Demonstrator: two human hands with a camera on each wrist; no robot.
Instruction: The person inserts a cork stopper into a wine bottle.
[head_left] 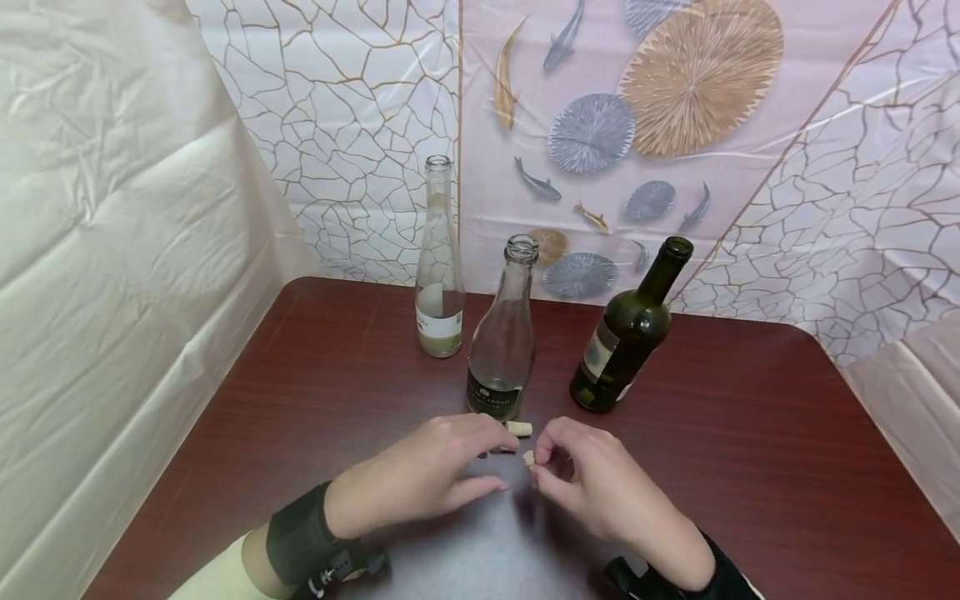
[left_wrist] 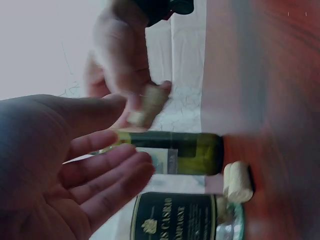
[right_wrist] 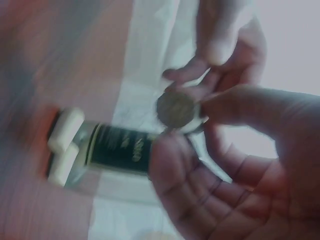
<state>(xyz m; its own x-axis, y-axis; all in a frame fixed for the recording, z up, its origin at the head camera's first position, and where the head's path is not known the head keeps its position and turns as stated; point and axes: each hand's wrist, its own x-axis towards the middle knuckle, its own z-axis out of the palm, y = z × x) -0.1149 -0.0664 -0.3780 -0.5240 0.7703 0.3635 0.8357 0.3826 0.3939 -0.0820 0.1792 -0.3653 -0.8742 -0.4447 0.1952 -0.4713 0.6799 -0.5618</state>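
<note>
My right hand [head_left: 600, 479] pinches a cork [right_wrist: 176, 110] between thumb and fingers, with the cork's round end showing in the right wrist view. Facing it, my left hand [head_left: 431, 467] holds nothing; its fingers are loosely extended and a small gap parts it from the held cork. Two more corks lie side by side on the table in the right wrist view, one cork [right_wrist: 67, 131] beside the other cork [right_wrist: 63, 164]. They are at the foot of a clear glass bottle [head_left: 504, 346] with a dark champagne label [left_wrist: 172, 217]. In the head view my left hand partly hides that spot.
A taller clear bottle [head_left: 440, 275] with a white and green label stands behind, to the left. A dark green wine bottle [head_left: 637, 325] is at the right. All are on a reddish-brown table [head_left: 750, 433] backed by a patterned cloth [head_left: 360, 125].
</note>
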